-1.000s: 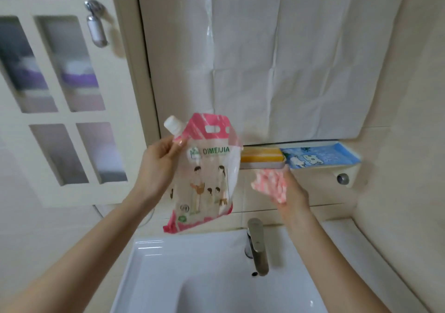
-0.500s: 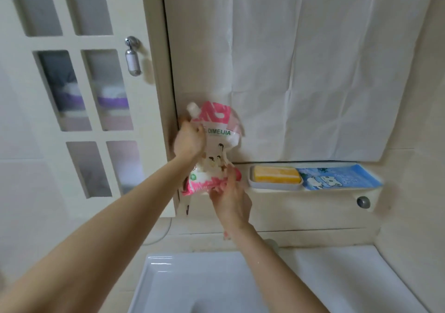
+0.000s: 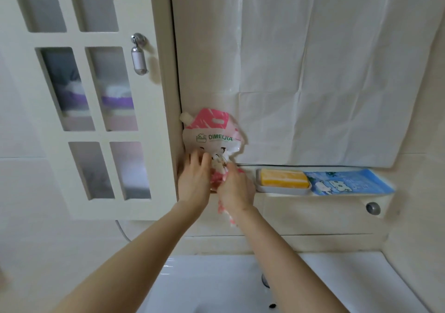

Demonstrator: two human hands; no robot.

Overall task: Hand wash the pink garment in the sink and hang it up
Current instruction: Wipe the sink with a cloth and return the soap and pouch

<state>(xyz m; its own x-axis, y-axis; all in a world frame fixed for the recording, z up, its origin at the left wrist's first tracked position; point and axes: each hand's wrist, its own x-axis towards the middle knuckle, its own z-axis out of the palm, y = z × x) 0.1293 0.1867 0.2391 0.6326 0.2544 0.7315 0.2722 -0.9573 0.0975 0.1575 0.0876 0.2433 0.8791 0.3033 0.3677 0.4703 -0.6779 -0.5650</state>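
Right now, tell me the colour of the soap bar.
The soap bar is orange-yellow; head view.

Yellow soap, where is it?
In the head view, the yellow soap sits in a white dish on the wall shelf, right of the pink pouch and left of the blue packet.

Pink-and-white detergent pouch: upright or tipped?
Upright. Pink-and-white plastic detergent pouch stands spout-up against the wall; left hand touches its base, right hand holds the pink garment.

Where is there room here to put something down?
The white wall shelf is crowded: the pink-and-white plastic detergent pouch, left hand and right hand fill its left end, beside the white soap dish holding a yellow bar. Free: the blue cartoon-printed tray at the right end, and the deck of the white sink, right of the metal tap.
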